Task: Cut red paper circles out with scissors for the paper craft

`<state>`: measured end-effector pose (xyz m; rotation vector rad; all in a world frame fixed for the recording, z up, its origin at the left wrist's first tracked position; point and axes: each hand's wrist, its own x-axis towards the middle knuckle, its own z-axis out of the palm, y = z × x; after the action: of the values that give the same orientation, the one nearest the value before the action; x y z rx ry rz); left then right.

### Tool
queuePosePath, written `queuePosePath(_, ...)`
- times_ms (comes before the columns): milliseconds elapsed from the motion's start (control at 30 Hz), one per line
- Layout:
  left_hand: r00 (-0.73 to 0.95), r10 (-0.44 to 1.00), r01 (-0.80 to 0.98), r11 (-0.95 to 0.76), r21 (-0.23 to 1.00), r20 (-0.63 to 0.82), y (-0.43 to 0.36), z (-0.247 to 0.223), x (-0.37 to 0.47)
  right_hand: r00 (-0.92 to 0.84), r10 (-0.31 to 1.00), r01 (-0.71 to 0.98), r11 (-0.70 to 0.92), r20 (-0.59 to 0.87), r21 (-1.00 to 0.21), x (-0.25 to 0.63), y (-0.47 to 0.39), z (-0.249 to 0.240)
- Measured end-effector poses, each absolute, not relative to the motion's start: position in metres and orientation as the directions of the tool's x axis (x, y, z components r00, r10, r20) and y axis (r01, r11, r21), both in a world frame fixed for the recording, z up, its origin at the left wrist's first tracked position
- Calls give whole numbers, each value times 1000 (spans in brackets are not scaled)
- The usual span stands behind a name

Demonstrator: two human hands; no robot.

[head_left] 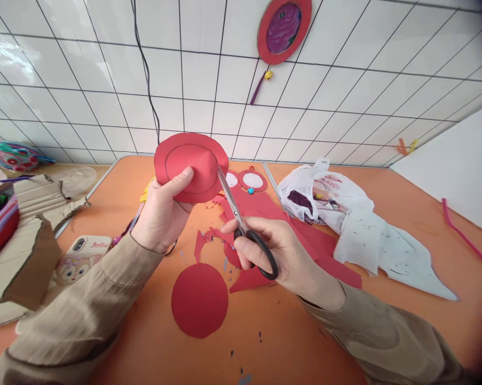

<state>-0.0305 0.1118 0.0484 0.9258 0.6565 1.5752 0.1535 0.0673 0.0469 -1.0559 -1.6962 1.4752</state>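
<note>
My left hand pinches a red paper disc and holds it up above the table, thumb in front. A smaller circle is drawn on the disc, and its middle bulges toward me. In my right hand are scissors with black handles, fingers through the loops. Their blades reach the right side of the disc, near the drawn circle; whether the tips pass into the paper I cannot tell. Below, a cut red paper circle lies flat on the orange table.
Red paper scraps and rings with white centres lie behind my right hand. A white plastic bag and white sheet are at right. Cardboard and a phone sit at left. A round ornament hangs on the tiled wall.
</note>
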Motion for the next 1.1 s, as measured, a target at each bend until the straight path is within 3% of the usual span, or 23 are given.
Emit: queuePosePath(1100,-67,995,-687,-103,719,79,112,50,-27,-524,851,59,33,-3,-998,155,67,46)
